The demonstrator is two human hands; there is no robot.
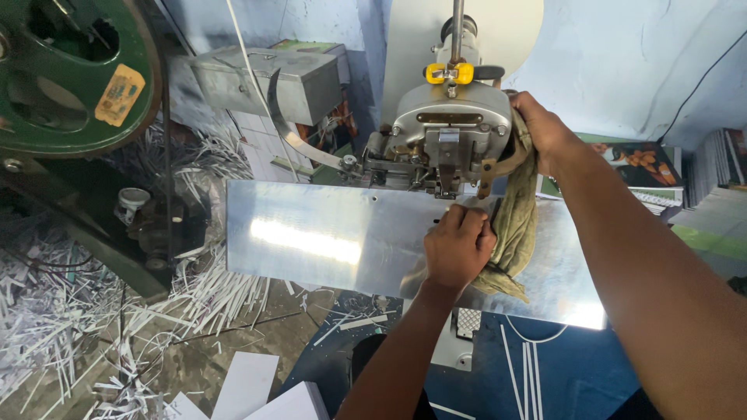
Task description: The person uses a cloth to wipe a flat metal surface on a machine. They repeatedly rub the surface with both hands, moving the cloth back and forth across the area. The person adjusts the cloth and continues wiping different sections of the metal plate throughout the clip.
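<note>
left hand covering rag, right fingers hidden behind machine head

Green flywheel upper left. White paper strips heaped on the floor below. Grey metal box behind. Stacked printed sheets far right.

Machine head stands at back edge of metal plate. Cloth hangs from head's right side onto plate. Left hand on cloth, before head; right hand behind cloth. Paper strips on floor, left.
</note>
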